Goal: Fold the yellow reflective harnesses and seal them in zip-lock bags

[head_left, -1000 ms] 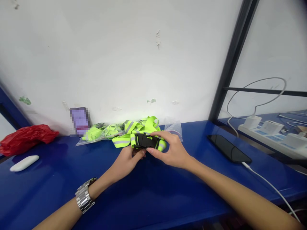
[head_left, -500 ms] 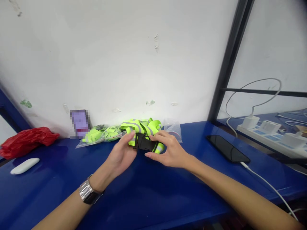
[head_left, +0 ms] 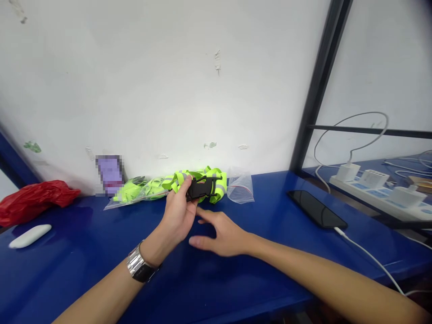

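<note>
My left hand (head_left: 180,211) grips the black buckle (head_left: 202,188) of a bundled neon-yellow reflective strap (head_left: 220,180), thumb on the buckle's left end. Loops of the strap with grey stripes bulge behind and on both sides of the buckle. Just below it, my right hand (head_left: 226,234) is open, thumb and fingers apart, with its fingertips close to the left palm. A clear bag with more yellow straps (head_left: 135,189) lies against the wall to the left. To the right of the bundle is a clear zip bag (head_left: 241,189) with a red line.
On the blue table (head_left: 270,270), a red plastic bag (head_left: 37,200) and a white oval case (head_left: 30,236) lie at the left. A blurred purple-screened device (head_left: 110,173) leans on the wall. At the right are a black phone (head_left: 317,209) with a cable and a power strip (head_left: 374,191).
My right hand has let go of the buckle and moved down toward me, its fingers spreading. The left hand has raised the bundle slightly, tilting the buckle and uncovering the clear zip bag.
</note>
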`<state>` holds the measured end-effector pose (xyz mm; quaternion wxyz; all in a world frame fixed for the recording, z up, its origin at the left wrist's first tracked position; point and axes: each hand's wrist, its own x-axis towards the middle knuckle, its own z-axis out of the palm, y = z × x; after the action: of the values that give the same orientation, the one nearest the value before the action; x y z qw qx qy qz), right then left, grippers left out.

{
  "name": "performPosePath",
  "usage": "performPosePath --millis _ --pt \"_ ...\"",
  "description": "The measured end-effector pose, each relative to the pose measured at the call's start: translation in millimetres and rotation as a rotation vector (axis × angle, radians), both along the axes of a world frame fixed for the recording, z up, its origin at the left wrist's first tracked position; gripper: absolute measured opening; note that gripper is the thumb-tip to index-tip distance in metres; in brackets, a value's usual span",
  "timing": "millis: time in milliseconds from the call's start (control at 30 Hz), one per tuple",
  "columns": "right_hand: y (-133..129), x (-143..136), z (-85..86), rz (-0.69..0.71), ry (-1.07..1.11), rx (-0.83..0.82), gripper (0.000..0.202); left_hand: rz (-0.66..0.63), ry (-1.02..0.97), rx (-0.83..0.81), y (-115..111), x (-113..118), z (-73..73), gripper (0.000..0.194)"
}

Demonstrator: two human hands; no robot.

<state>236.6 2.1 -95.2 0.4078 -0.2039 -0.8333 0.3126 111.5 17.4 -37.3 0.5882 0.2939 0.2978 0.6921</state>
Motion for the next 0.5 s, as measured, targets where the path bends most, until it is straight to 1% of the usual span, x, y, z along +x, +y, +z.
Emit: performPosePath --millis 33,100,167,233,300,367,433,500 --pt "4.7 -2.0 -0.7 0.016 0.117 -0.118 0.054 -0.011 0.010 -0.010 -1.9 -0.8 -1.2 0.006" --pt "14.4 -3.8 -0.4 0.042 0.372 -0.313 0.047 -0.026 0.029 -0.027 -5.5 -1.8 -5.9 0.009" --pt "21.7 -4.0 1.1 0.024 0.590 -0.468 0.042 -0.039 0.050 -0.047 -8.6 -1.3 -13.0 0.014" --pt "25.7 -3.9 2.6 -0.027 0.747 -0.605 0.043 -0.081 0.073 -0.062 -11.2 0.5 -21.1 0.020" --pt "27.6 -4.2 3.5 -0.061 0.809 -0.732 0.045 -0.149 0.102 -0.063 -13.1 2.7 -28.9 0.027" --pt "28.4 -4.9 3.8 -0.106 0.838 -0.815 0.040 -0.182 0.131 -0.066 -14.2 4.5 -34.7 0.032" --pt "28.6 -6.1 4.0 -0.189 0.898 -0.830 0.036 -0.141 0.152 -0.082 -14.3 5.6 -37.9 0.031" --pt "28.1 -7.4 3.8 -0.258 0.951 -0.802 0.038 -0.077 0.166 -0.101 -13.4 6.3 -39.1 0.026"
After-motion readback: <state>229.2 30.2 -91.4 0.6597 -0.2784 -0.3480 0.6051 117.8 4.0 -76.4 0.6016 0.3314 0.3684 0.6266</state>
